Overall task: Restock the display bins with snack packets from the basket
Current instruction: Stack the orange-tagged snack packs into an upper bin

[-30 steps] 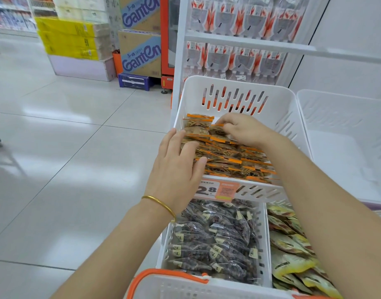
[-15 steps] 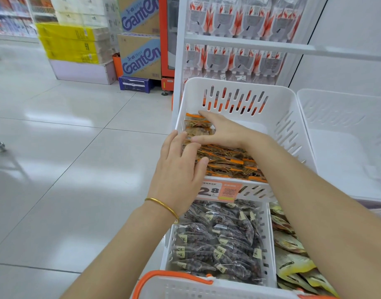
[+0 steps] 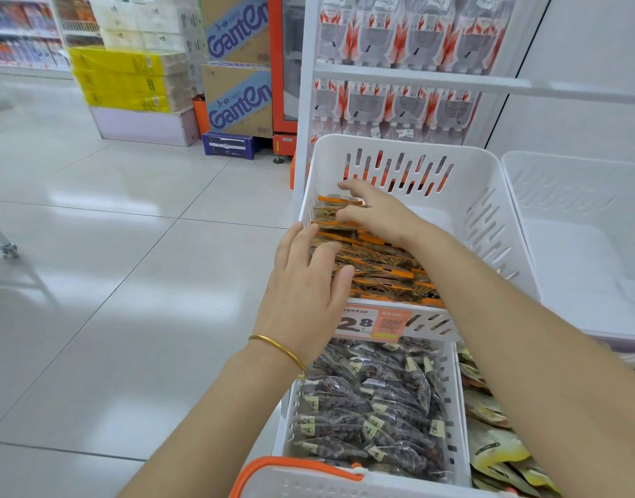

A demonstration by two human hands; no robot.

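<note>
Hands open, fingers straight: left hand (image 3: 305,282) braces the near-left side of the snack packets (image 3: 384,267) in the top display bin (image 3: 398,147), right hand (image 3: 377,213) presses the far ones flat, probably squaring the row.

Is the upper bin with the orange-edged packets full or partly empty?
Partly empty: orange-edged packets cover the left of the upper bin; bare white floor shows at its right.
</note>
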